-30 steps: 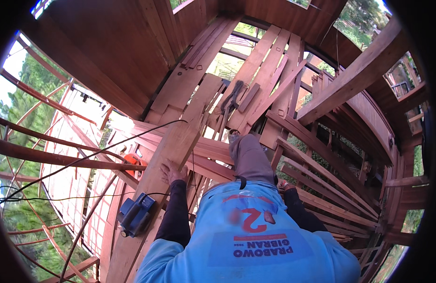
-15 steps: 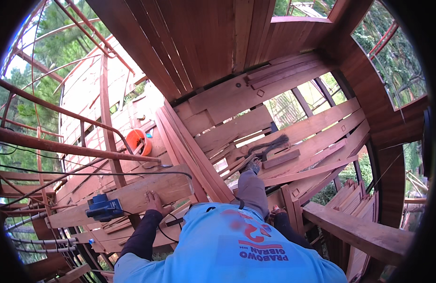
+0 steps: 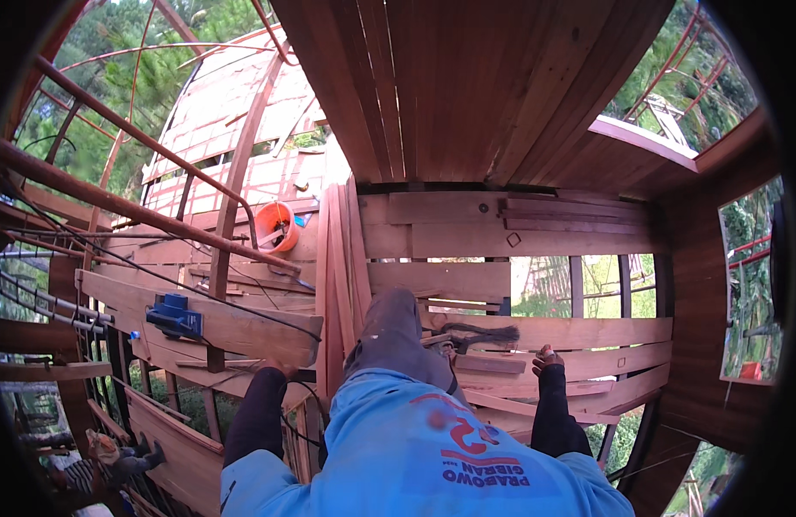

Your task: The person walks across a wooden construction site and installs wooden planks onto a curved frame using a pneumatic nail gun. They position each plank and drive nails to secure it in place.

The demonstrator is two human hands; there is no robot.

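My left hand [image 3: 279, 367] is at the lower edge of a thick wooden plank [image 3: 269, 326], near its right end. Its fingers are mostly hidden, so its grip cannot be made out. A blue power tool like an electric planer [image 3: 176, 317] sits on this plank, left of the hand. My right hand [image 3: 547, 356] is raised over the slatted boards on the right, fingers loosely bent and apart, with nothing visible in it. Close by lie a short wooden block [image 3: 491, 365] and a dark bundle of fibres [image 3: 488, 334]. My bent knee in grey trousers [image 3: 391, 332] is between the hands.
An orange bucket [image 3: 277, 226] with things in it stands beyond the plank. Long narrow boards [image 3: 339, 250] lie stacked left of centre. Wide gaps open between the floor boards on the right. Rusty metal rails [image 3: 148, 205] and a dark cable cross the left side.
My right hand has moved away from my body, out over the boards. My left hand has shifted from the plank's face to its lower edge. My knee has come up, and the view has turned.
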